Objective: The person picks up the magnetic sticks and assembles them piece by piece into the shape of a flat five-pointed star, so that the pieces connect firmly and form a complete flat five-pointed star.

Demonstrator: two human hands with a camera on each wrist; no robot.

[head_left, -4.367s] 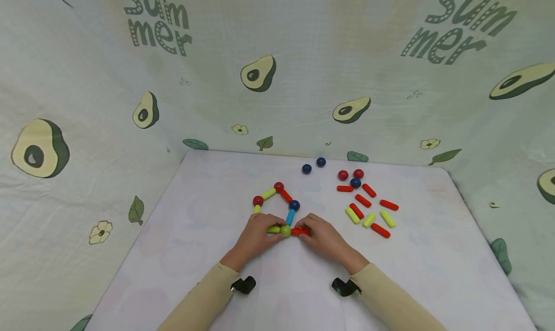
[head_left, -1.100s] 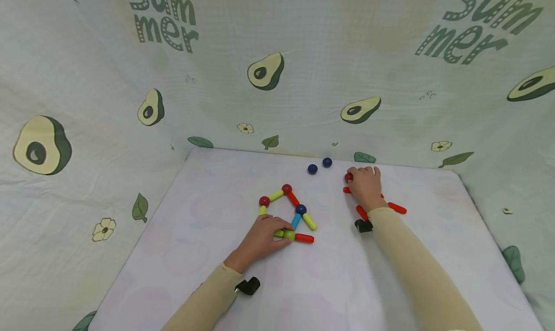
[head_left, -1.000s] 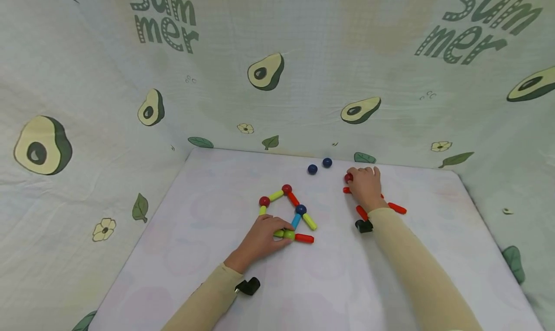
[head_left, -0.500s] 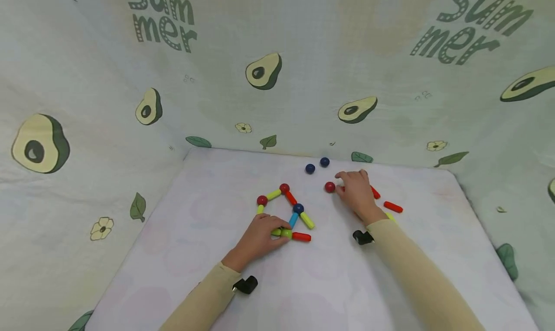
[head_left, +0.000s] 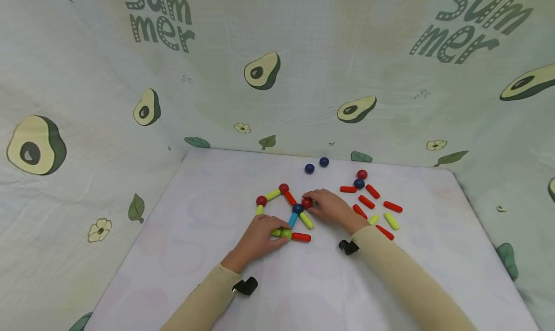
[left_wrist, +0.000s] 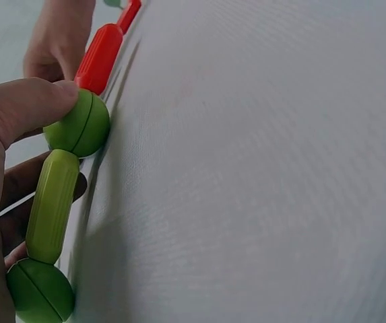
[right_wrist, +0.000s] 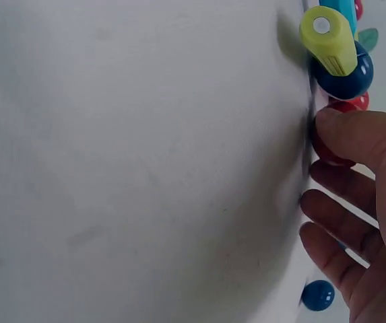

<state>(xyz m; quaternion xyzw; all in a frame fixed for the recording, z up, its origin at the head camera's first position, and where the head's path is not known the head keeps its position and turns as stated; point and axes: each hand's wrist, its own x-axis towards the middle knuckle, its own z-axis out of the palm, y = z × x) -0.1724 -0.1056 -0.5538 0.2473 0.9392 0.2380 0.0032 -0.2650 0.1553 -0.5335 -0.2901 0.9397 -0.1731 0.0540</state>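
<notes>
Pinching a red ball (head_left: 307, 204) near the frame's centre is the right hand (head_left: 331, 209); the left hand (head_left: 260, 237) grips a green ball (head_left: 286, 233) (probably to steady joined sticks (head_left: 293, 220)).

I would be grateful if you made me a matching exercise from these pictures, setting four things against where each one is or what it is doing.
Column one
1. Left hand
2. Right hand
3. Light blue rod
4. Avocado prints

Column two
A. Runs from a dark blue ball toward the fingers of the hand gripping green
B. On the cloth behind the table
C. Pinches a red ball
D. Holds a green ball

Right pairs: 1-D; 2-C; 3-A; 4-B
</notes>
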